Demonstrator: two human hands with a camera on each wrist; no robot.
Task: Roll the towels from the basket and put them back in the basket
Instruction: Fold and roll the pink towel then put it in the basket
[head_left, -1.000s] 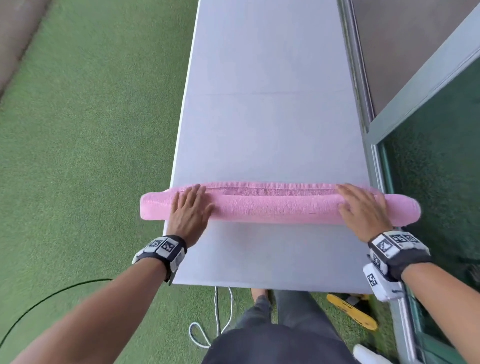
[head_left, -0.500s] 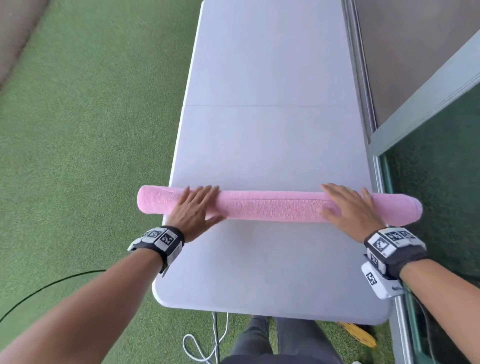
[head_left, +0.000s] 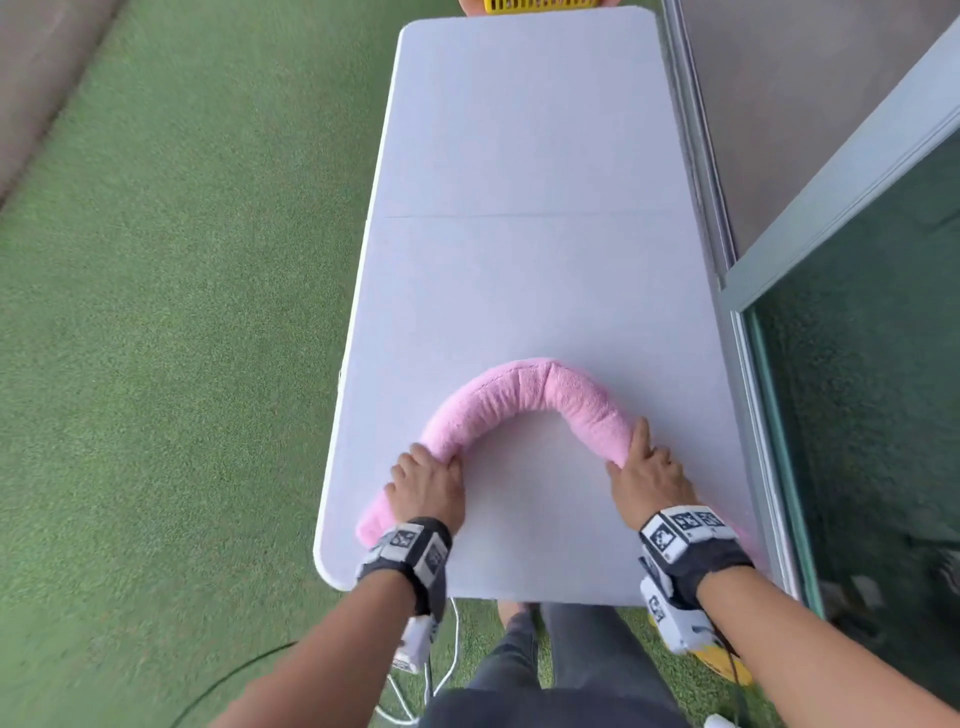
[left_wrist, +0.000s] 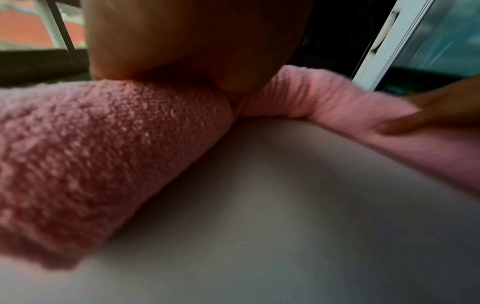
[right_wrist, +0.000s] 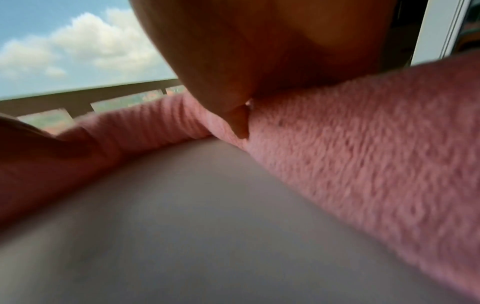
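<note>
A moment before, the pink towel roll (head_left: 524, 395) lay straight across the tabletop (head_left: 519, 156), with both hands flat on top of it. Now it was bent into an arch, its middle pushed away from the person and its two ends pulled back toward the near edge of the tabletop. So the rolling looked done, and the long roll was probably being folded in half so it could fit in the yellow basket (head_left: 540, 5) at the far end of the tabletop. The left hand (head_left: 428, 486) gripped the left part of the roll with curled fingers. The right hand (head_left: 649, 475) held the right part, thumb tucked inside the arch.
</note>
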